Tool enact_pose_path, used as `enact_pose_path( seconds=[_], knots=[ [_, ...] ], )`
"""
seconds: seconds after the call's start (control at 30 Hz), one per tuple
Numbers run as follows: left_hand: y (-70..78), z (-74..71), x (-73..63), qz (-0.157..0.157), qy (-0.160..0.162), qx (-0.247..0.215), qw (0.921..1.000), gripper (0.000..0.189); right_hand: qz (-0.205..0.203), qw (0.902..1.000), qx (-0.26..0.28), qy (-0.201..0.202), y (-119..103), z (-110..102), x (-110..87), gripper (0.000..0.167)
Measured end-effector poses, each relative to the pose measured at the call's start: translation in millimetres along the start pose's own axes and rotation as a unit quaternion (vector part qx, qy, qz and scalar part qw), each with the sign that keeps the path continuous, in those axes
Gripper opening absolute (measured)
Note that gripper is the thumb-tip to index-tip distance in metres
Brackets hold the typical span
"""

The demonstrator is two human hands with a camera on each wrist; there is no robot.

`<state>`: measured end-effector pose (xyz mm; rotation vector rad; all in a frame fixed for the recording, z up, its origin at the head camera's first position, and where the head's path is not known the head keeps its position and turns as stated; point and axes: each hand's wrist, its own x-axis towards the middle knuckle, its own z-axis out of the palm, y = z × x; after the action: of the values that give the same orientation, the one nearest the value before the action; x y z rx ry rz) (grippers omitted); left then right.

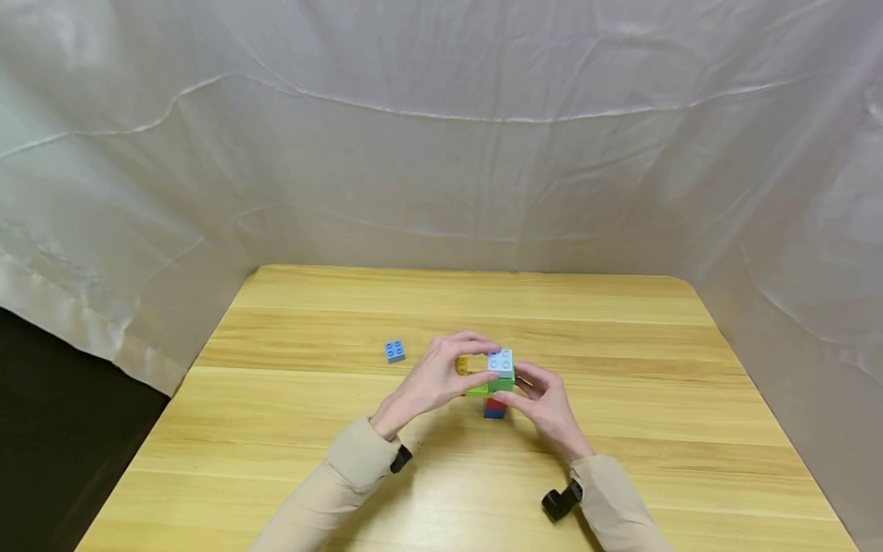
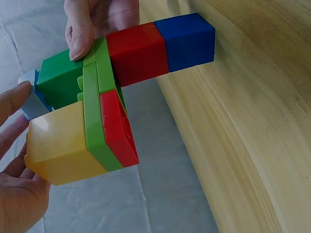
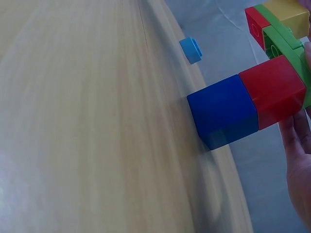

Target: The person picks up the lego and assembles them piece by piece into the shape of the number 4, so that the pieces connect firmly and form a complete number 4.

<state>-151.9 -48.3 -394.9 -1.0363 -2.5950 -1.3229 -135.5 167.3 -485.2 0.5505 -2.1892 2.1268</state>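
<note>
A small tower of toy building bricks stands on the table between both hands. Its dark blue brick (image 2: 187,42) is at the bottom, with a red brick (image 2: 137,54) above it. Lime green plates (image 2: 95,126) stick out to the left, carrying a yellow brick (image 2: 65,143) on top and a thin red brick (image 2: 118,130) underneath. Over the plates sits a green brick (image 2: 60,77), topped by a light blue brick (image 1: 500,363). My left hand (image 1: 438,376) pinches the light blue brick between thumb and fingers. Lower down, my right hand (image 1: 548,406) grips the tower around the green brick and plates.
A loose blue brick (image 1: 395,351) lies on the wooden table (image 1: 297,429), left of the tower and farther back. Pale sheeting (image 1: 441,176) hangs behind the table and along its sides. Black wrist cameras (image 1: 560,502) sit at both sleeves.
</note>
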Motion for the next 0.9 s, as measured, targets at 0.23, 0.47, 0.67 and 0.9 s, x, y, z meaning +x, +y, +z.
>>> enact_pose_path(
  seconds=[0.23, 0.47, 0.67, 0.9],
  knots=[
    [0.1, 1.6, 2.0, 0.006, -0.008, -0.005, 0.9999, 0.034, -0.017, 0.9998, 0.004, -0.004, 1.1, -0.3, 0.0, 0.047],
    [1.0, 2.2, 4.4, 0.011, -0.019, -0.003, 0.9998, 0.034, -0.015, 0.9999, -0.002, -0.004, 1.6, -1.7, 0.0, 0.048],
    [3.7, 1.4, 6.1, 0.027, -0.035, 0.013, 0.999, 0.035, -0.015, 0.9999, 0.0, -0.003, 1.8, -3.0, -0.7, 0.049],
    [3.9, 1.8, 6.8, 0.041, -0.055, 0.016, 0.9975, 0.035, -0.023, 0.9997, 0.009, -0.007, 1.8, -3.2, -2.8, 0.049]
  ],
)
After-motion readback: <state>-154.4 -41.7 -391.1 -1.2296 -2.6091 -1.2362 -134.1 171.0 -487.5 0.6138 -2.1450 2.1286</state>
